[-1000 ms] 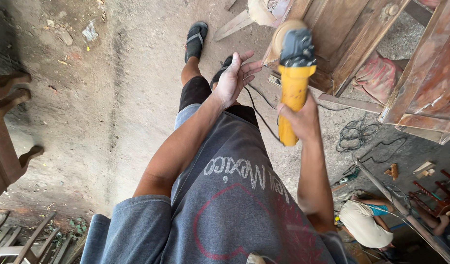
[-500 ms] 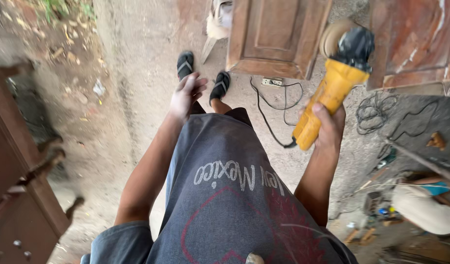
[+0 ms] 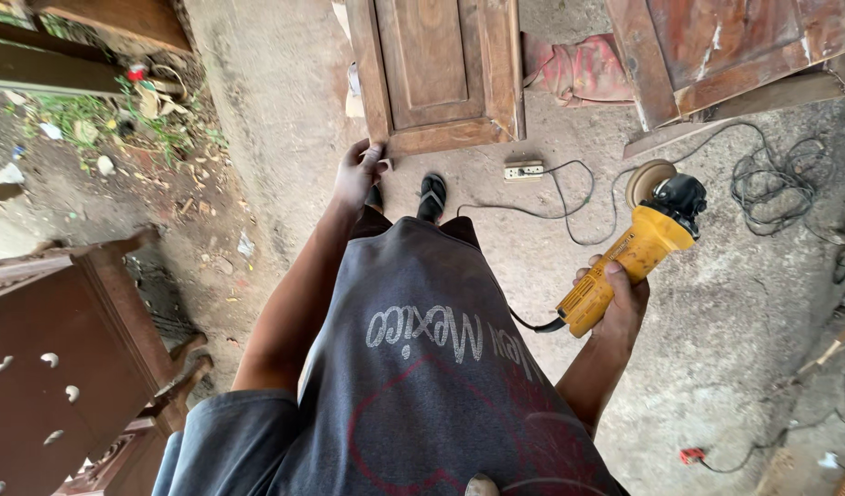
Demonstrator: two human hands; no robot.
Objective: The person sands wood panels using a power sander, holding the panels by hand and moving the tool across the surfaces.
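Gripping the lower corner of the brown panelled wooden door [image 3: 438, 75] lying on the concrete floor [image 3: 734, 312], the left hand [image 3: 356, 174] steadies it; the right hand [image 3: 615, 303] is wrapped around the yellow angle grinder [image 3: 638, 257], disc held off the wood. Sanding seems about to start, so the disc must meet the panel flat.

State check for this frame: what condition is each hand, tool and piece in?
left hand: gripping the wooden door panel's corner
right hand: closed around the grinder's handle
yellow angle grinder: held off the ground, disc up
wooden door panel: lying flat on the ground
power strip: on the floor, cord attached
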